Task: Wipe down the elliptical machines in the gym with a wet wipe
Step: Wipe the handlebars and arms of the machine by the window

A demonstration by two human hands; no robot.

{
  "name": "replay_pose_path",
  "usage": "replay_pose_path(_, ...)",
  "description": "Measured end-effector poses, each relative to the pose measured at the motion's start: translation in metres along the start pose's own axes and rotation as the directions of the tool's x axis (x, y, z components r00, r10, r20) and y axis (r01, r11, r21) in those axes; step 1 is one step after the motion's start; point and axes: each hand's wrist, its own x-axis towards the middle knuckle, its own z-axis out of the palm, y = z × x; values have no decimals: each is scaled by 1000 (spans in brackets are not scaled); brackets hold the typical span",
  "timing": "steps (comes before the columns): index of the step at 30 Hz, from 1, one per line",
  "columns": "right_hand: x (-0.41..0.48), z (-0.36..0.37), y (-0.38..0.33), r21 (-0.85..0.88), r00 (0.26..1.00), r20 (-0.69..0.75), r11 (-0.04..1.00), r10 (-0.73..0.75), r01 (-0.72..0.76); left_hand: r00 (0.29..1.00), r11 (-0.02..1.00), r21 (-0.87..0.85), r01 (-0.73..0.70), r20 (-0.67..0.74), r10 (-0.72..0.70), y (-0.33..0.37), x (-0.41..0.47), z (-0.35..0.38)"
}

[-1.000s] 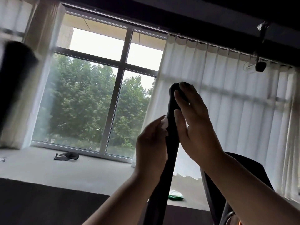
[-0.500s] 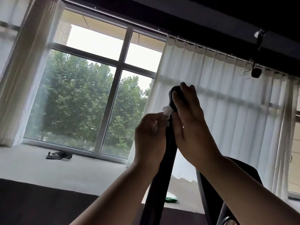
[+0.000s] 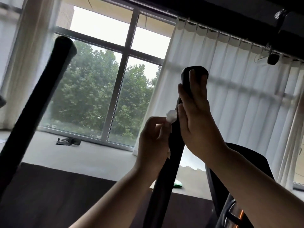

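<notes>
- Head view: 2 bare hands meet on the black handle (image 3: 163, 186) of an elliptical machine, which rises from the bottom edge, right of centre, to a rounded top.
- The right hand (image 3: 197, 127) lies against the upper handle, its fingers (image 3: 192, 81) nearly straight and reaching up to the rounded end, not curled shut.
- The left hand (image 3: 153, 142) sits just below and to the left, touching the handle, its fingers curled to pinch a small white wipe (image 3: 171, 116).
- The wipe is bunched against the left side of the handle, between the 2 hands.
- A second handle (image 3: 41, 104), blurred, slants across the left side, well apart from both hands.
- The machine's dark body (image 3: 243, 155) shows behind the right forearm.
- Behind are a tall window (image 3: 125, 63) with green trees and a white curtain (image 3: 238, 96).
- A dark cloth (image 3: 69, 141) lies on the pale floor (image 3: 82, 155) near the window, and a green packet (image 3: 178, 184) just right of the handle.
</notes>
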Motion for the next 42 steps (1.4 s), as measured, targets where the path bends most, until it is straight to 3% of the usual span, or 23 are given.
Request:
replay_pose_path(13,-22,8,-13,4,997,60,999,41,-41,999,1000,-8,4,32,-4,-22,-28,-17)
replay_pose_path(19,-26,11,-19,-15,999,37,1000,27,-26,995,998,7,-66,70,65,-13,-9,-14)
replay_pose_path(24,-32,13,-23,-62,997,65,997,46,-42,992,1000,-3,23,121,-22,-38,-48,-30)
replay_pose_path(27,-34,13,-24,-80,997,70,996,42,-37,988,991,-93,92,132,-80,-46,-62,-36)
replay_pose_path(36,-53,16,-35,-110,993,117,994,21,-8,995,998,-62,2,96,4,-50,-58,-39)
replay_pose_path(40,-69,22,-43,-136,990,142,991,5,15,983,986,-83,144,126,-133,-75,-79,-52)
replay_pose_path(42,-72,24,-45,-144,991,135,990,5,15,983,985,-89,149,126,-137,-71,-78,-53)
